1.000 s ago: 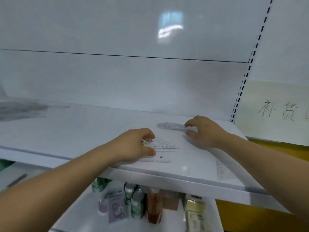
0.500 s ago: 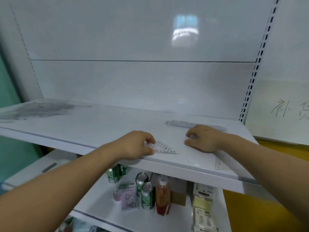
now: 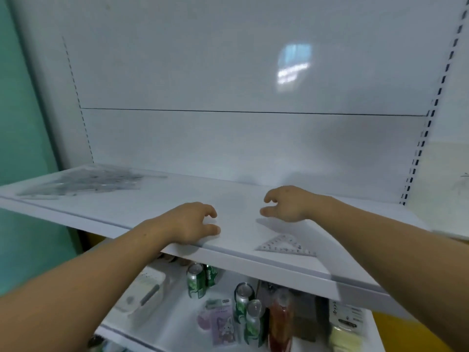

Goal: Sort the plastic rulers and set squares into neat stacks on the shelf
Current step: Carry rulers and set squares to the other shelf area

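Observation:
A clear plastic set square (image 3: 286, 246) lies flat near the front edge of the white shelf (image 3: 157, 201), under my right forearm. A loose pile of clear rulers and set squares (image 3: 83, 181) lies at the shelf's far left. My left hand (image 3: 189, 222) hovers over the shelf's front edge, fingers curled and apart, holding nothing. My right hand (image 3: 286, 203) hangs above the shelf's middle with fingers spread, empty, up and left of the set square.
The white back panel (image 3: 228, 138) rises behind the shelf, with a slotted upright (image 3: 418, 153) at the right. On the lower shelf stand green cans (image 3: 196, 280), a red bottle (image 3: 280, 323), a white box (image 3: 144, 293) and packets.
My left hand has let go of the set square, which now lies to the right. Both hands have lifted and shifted left along the shelf, and the view has swung left too.

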The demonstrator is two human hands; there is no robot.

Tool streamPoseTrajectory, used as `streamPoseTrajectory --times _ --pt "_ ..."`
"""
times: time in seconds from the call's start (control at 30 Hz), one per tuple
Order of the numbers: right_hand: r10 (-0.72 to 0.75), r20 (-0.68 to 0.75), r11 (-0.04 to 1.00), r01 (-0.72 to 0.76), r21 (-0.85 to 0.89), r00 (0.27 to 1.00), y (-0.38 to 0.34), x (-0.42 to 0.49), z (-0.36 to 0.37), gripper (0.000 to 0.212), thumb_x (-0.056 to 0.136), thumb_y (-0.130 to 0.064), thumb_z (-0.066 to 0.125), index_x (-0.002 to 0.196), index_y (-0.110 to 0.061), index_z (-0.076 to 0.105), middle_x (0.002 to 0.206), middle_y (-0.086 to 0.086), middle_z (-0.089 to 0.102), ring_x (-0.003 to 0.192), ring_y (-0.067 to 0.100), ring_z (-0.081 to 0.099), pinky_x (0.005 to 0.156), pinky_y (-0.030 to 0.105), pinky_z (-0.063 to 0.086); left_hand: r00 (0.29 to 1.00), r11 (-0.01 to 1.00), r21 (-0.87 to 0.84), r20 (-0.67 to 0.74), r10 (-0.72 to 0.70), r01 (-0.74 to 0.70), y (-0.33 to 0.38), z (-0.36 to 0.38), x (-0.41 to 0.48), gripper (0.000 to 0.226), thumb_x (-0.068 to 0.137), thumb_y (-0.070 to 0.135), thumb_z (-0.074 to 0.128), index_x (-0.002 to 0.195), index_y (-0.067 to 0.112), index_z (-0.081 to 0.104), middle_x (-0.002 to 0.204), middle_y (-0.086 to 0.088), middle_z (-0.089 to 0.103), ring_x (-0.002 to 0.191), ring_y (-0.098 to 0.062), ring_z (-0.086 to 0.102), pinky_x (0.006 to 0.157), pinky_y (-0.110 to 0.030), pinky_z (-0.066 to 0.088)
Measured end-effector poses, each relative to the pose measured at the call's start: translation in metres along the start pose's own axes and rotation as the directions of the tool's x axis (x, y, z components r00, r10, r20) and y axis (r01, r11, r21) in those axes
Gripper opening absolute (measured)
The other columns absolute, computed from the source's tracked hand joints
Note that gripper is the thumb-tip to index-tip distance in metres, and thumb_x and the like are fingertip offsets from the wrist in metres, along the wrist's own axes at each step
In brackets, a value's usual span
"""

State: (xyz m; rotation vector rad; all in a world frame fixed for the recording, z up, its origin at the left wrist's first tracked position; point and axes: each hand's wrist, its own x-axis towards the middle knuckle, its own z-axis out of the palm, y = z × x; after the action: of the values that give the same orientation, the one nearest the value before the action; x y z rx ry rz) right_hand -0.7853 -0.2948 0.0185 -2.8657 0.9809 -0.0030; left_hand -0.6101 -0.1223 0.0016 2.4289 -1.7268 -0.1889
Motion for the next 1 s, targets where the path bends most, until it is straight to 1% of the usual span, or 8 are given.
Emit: streamPoseTrajectory --times 0.23,0.37,0.5,0.63,0.8,0.9,1.0 --pt "-0.123 0.018 0.992 0.123 0.024 0.992 -0.140 0.081 0.006 0.060 0.093 -0.056 0.043 0.143 -0.024 0.036 0.148 0.000 0.037 0.134 0.020 0.036 0.105 0.031 0.030 0.983 0.983 0.082 -0.094 -0.157 0.165 -0.142 -0.029 -0.027 0.058 0.089 0.053 0.051 0.139 0.026 0.041 0.147 0.004 0.038 0.130 -0.019 0.039 0.108 -0.038 0.034" --pt "-0.194 0.021 0.980 0.193 0.050 0.981 -0.220 0.125 0.014 0.062 0.094 -0.054 0.043 0.145 -0.022 0.033 0.151 0.002 0.034 0.136 0.021 0.034 0.108 0.031 0.028 0.963 0.966 0.076 -0.125 -0.238 0.248 -0.225 -0.046 -0.045 0.059 0.088 0.054 0.052 0.139 0.026 0.041 0.146 0.003 0.039 0.130 -0.019 0.040 0.107 -0.037 0.035" --pt "-0.243 0.022 0.968 0.241 0.064 0.970 -0.282 0.168 0.019 0.063 0.094 -0.054 0.043 0.146 -0.022 0.031 0.152 0.002 0.032 0.137 0.021 0.032 0.109 0.032 0.027 0.934 0.939 0.037 -0.127 -0.335 0.342 -0.296 -0.062 -0.055 0.059 0.087 0.052 0.054 0.138 0.026 0.041 0.147 0.002 0.038 0.129 -0.021 0.041 0.105 -0.038 0.037" --pt "-0.281 0.042 0.960 0.280 0.030 0.959 -0.321 0.214 0.022 0.064 0.094 -0.053 0.043 0.148 -0.021 0.028 0.154 0.002 0.028 0.139 0.021 0.030 0.110 0.032 0.025 0.905 0.913 0.014 -0.134 -0.403 0.409 -0.358 -0.081 -0.050 0.061 0.087 0.048 0.057 0.140 0.023 0.040 0.148 -0.001 0.038 0.131 -0.023 0.040 0.107 -0.035 0.034" --pt "-0.299 0.026 0.954 0.299 -0.002 0.954 -0.350 0.284 0.027 0.066 0.094 -0.053 0.043 0.147 -0.018 0.029 0.151 0.008 0.032 0.136 0.025 0.033 0.106 0.032 0.029 0.884 0.896 -0.028 -0.155 -0.441 0.443 -0.422 -0.093 -0.019 0.063 0.087 0.046 0.059 0.141 0.022 0.038 0.150 -0.003 0.033 0.134 -0.024 0.036 0.109 -0.034 0.030" --pt "-0.305 0.044 0.952 0.306 -0.014 0.951 -0.363 0.328 0.029 0.066 0.095 -0.052 0.041 0.148 -0.015 0.025 0.152 0.010 0.028 0.137 0.026 0.031 0.106 0.032 0.028 0.893 0.904 -0.044 -0.138 -0.428 0.426 -0.449 -0.094 0.014 0.065 0.087 0.051 0.056 0.142 0.024 0.035 0.152 0.000 0.030 0.135 -0.022 0.035 0.110 -0.034 0.029" --pt "-0.270 0.093 0.962 0.271 -0.004 0.958 -0.369 0.371 0.029 0.075 0.093 -0.058 0.040 0.150 -0.015 0.018 0.155 0.010 0.023 0.138 0.028 0.031 0.107 0.036 0.029 0.906 0.912 -0.087 -0.114 -0.408 0.400 -0.467 -0.092 0.052 0.072 0.085 0.058 0.055 0.144 0.027 0.031 0.153 0.002 0.028 0.136 -0.020 0.034 0.110 -0.034 0.029"
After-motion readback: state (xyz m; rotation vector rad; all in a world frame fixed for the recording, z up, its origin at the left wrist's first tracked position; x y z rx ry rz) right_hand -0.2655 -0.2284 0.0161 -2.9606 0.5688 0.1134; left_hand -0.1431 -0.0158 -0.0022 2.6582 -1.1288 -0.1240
